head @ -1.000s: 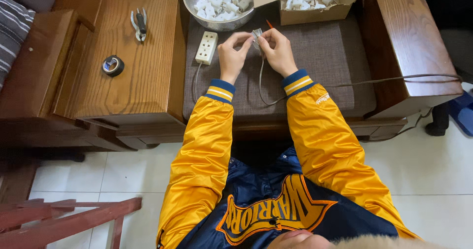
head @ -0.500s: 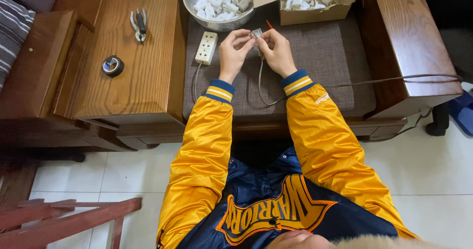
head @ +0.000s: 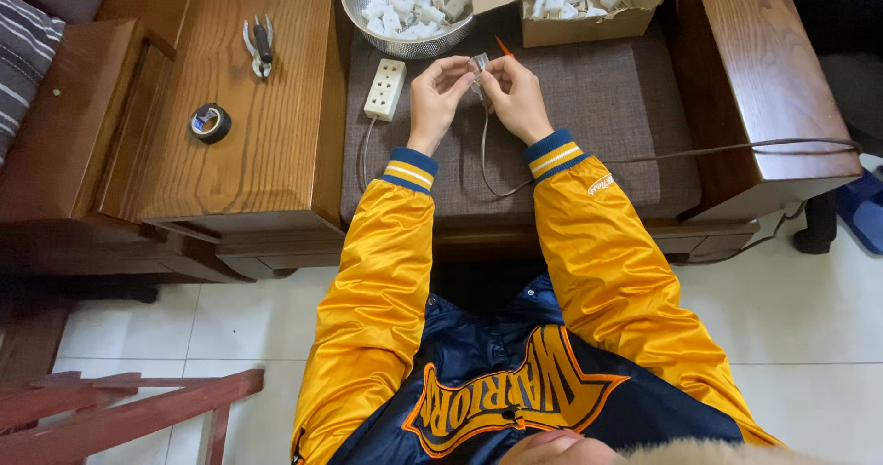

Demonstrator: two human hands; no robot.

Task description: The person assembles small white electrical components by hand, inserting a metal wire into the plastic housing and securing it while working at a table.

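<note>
Both hands meet over the brown cushion (head: 598, 125). The left hand (head: 438, 97) and right hand (head: 517, 99) pinch 1 small white plug (head: 478, 64) between their fingertips, its grey cord (head: 485, 152) looping down toward the person. A white power strip (head: 384, 89) lies just left; a metal colander (head: 405, 10) and cardboard box (head: 589, 5) sit far.

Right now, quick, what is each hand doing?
Left hand: closed, pinching the small white plug.
Right hand: closed on the same plug, with its grey cord hanging below.
</note>
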